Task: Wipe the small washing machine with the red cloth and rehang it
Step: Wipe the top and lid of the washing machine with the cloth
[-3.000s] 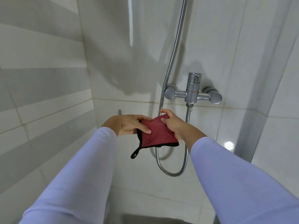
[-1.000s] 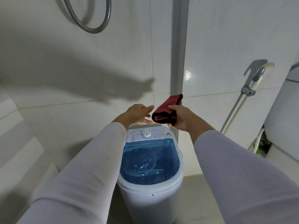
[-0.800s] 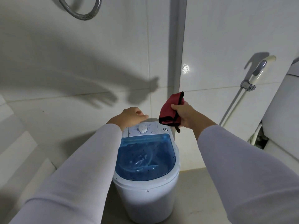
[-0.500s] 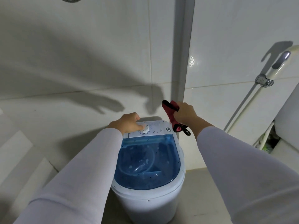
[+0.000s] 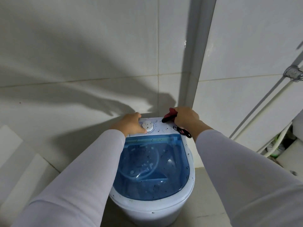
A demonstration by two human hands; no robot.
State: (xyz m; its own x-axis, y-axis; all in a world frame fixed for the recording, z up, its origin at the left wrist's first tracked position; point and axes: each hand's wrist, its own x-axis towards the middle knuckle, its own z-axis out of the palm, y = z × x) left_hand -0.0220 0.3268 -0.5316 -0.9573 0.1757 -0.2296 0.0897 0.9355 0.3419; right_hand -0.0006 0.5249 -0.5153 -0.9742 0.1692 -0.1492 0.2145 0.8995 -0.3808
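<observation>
A small white washing machine (image 5: 157, 212) with a blue see-through lid (image 5: 152, 169) stands on the floor against the tiled wall, speckled with dark spots. Its white control panel carries a round dial (image 5: 148, 125). My right hand (image 5: 186, 118) is shut on the bunched red cloth (image 5: 170, 115) and presses it on the panel's back right corner; the cloth's black loop (image 5: 185, 131) hangs out below my wrist. My left hand (image 5: 131, 124) rests on the panel's left side beside the dial, fingers curled, holding nothing.
Pale tiled walls stand behind and to the left. A vertical wall corner (image 5: 193, 66) rises just behind the machine. At the right, a spray hose and metal holder (image 5: 293, 75) run down the wall toward white fixtures (image 5: 278, 149).
The view dropped from the shower mixer to the washing machine. My right hand came down with the cloth onto the control panel, and my left hand settled beside the dial.
</observation>
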